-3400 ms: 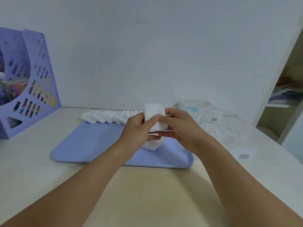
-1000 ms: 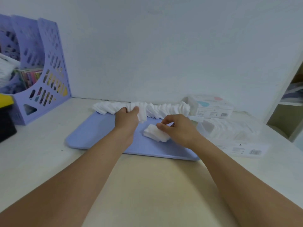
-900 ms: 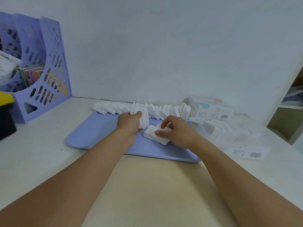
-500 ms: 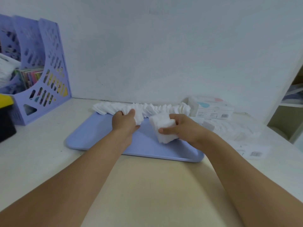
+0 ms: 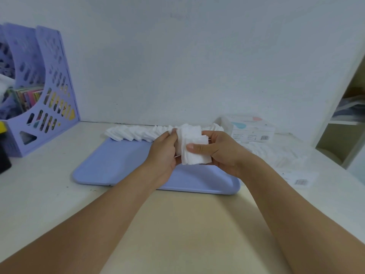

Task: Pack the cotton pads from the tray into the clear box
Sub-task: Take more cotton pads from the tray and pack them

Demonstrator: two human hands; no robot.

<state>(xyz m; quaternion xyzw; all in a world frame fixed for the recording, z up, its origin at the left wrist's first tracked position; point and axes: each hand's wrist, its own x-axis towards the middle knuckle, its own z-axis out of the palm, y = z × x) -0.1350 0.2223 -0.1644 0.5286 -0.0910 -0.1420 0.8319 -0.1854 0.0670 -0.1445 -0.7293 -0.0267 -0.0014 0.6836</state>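
White square cotton pads (image 5: 192,150), a small stack, held above the lilac plastic tray (image 5: 118,165) in the grip of both hands, left hand (image 5: 164,153) and right hand (image 5: 221,153); a long row (image 5: 142,132) remains behind; clear box (image 5: 250,128) lies right.

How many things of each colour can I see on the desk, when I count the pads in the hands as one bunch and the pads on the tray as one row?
Purple: 2, the tray and the file rack.
White: 3, the bunch of cotton pads gripped by the left hand and right hand, the row of pads, the printed box.
Total: 5.
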